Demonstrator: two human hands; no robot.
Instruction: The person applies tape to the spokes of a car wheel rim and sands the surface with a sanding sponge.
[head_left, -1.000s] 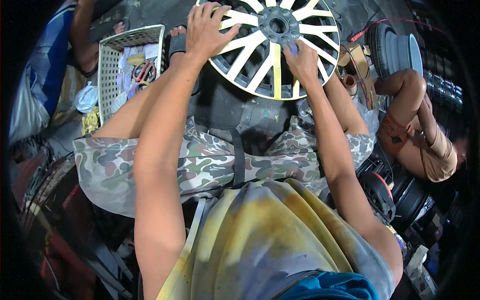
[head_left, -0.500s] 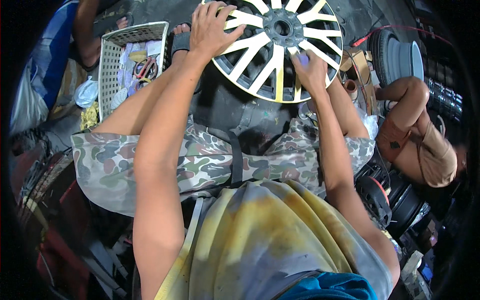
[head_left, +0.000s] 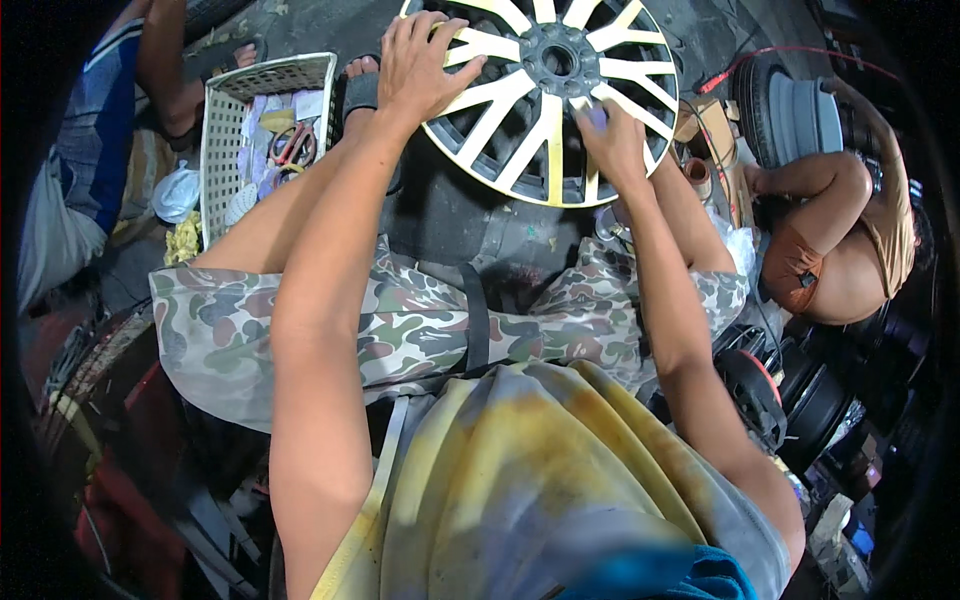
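Observation:
A multi-spoke car wheel [head_left: 541, 137] with pale cream spoke faces and dark gaps lies face up between my legs, its round hub at the centre. My left hand [head_left: 420, 75] rests on the wheel's left edge, fingers spread over the rim and thumb stretched along a spoke. On the lower right spokes, just below the hub, my right hand [head_left: 616, 145] is closed around a small purple piece [head_left: 598, 117], pressed against the wheel. The piece looks like sandpaper, though the fingers hide most of it.
Left of the wheel, a white plastic basket [head_left: 214, 170] holds scissors [head_left: 293, 146] and purple sheets. A tyred wheel [head_left: 800, 115] stands at the right, where another person [head_left: 850, 240] crouches. A red cable [head_left: 780, 50] runs behind. Someone's leg [head_left: 165, 60] shows at far left.
My right hand has shifted slightly left and down with the purple piece. My left hand stays on the rim. The person at right now reaches an arm to the tyred wheel.

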